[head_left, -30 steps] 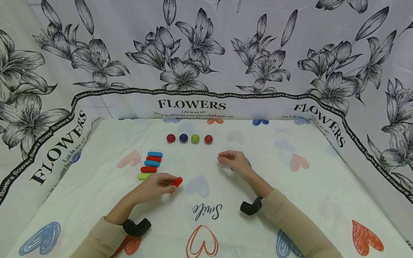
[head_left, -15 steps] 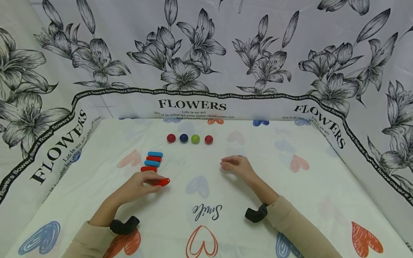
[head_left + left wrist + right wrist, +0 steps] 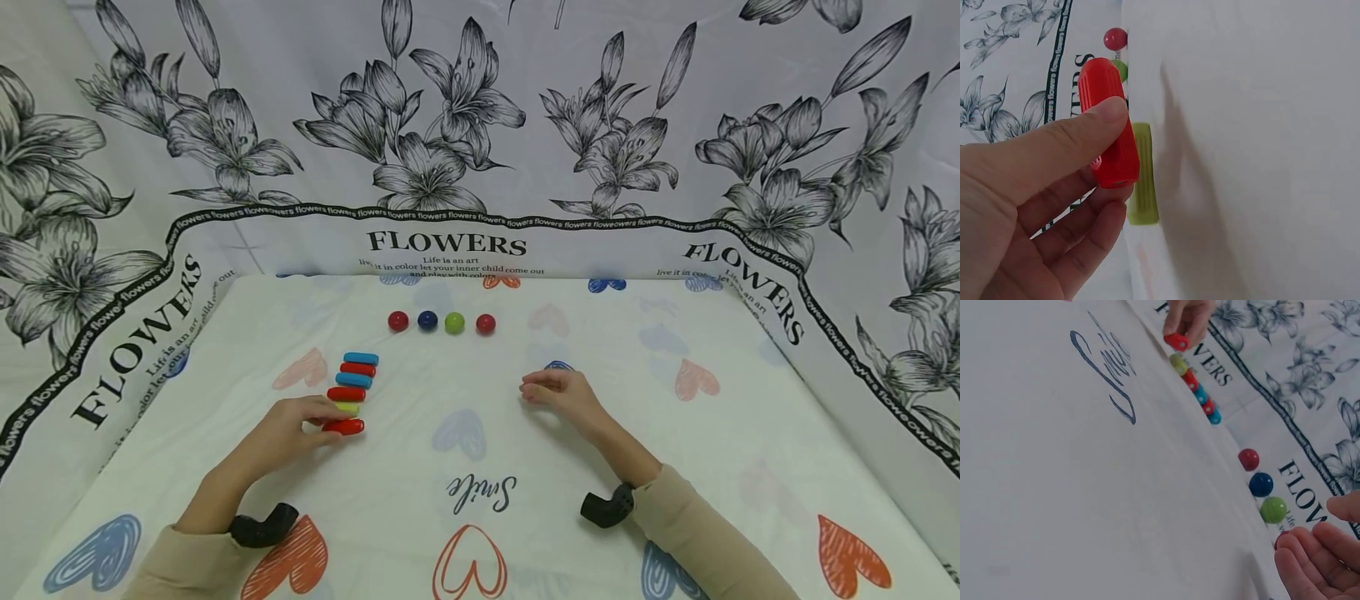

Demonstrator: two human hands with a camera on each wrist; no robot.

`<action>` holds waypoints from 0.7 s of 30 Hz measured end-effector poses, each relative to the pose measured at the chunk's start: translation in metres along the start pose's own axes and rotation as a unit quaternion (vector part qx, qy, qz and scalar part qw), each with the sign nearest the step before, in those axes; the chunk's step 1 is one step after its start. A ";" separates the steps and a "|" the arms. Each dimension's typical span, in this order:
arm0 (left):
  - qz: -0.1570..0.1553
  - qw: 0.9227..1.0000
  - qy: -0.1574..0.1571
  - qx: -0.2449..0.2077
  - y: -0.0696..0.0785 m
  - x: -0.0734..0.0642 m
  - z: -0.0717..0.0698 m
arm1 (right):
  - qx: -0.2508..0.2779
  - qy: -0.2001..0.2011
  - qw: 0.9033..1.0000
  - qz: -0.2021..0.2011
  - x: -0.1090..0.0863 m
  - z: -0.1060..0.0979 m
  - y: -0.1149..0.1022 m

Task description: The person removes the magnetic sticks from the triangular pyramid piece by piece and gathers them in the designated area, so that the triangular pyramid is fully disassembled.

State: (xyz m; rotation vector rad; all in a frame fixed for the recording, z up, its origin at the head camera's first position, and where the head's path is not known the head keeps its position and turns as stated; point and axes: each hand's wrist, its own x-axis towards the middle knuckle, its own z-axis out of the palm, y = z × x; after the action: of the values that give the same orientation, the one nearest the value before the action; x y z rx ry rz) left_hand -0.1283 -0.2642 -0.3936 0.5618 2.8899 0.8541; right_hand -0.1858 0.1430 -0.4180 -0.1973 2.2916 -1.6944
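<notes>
My left hand (image 3: 285, 429) pinches a red ribbed stick-shaped block (image 3: 1121, 150) between thumb and fingers. It is held a little off the cloth, on the near side of a yellow-green block (image 3: 1145, 181). Beyond that one lie a red block (image 3: 347, 393), a blue block (image 3: 354, 380), another red block (image 3: 358, 369) and another blue block (image 3: 361, 358), side by side in a column. To the right, my right hand (image 3: 566, 398) hovers over the cloth with loosely bent fingers and nothing in them. My fingers partly cover the yellow-green block in the head view.
Across the back of the white heart-print cloth (image 3: 637, 433) stands a row of balls: red (image 3: 398, 321), dark blue (image 3: 427, 321), green (image 3: 454, 322) and red (image 3: 486, 324). Flower-print curtains (image 3: 450, 183) enclose the back and sides.
My left hand has carried the red block leftward to the near end of the column, turning it roughly parallel with the others. My right hand has drifted slightly right and nearer.
</notes>
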 end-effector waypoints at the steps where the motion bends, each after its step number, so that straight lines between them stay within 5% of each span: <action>1: -0.004 1.000 0.002 0.005 -0.001 0.000 -0.001 | 0.002 -0.001 1.000 0.000 -0.001 0.000 0.000; 15: -0.059 0.998 -0.004 0.020 -0.010 -0.006 0.001 | 0.007 -0.003 1.000 -0.001 -0.004 0.002 0.002; 21: -0.052 0.998 0.004 0.029 -0.011 -0.005 0.003 | 0.009 0.001 1.000 0.002 -0.004 0.001 0.002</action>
State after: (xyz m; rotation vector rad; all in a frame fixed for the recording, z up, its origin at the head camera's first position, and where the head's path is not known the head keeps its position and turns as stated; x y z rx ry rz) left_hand -0.1266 -0.2730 -0.4020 0.4093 2.9306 0.7624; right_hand -0.1816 0.1438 -0.4191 -0.1868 2.2761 -1.7117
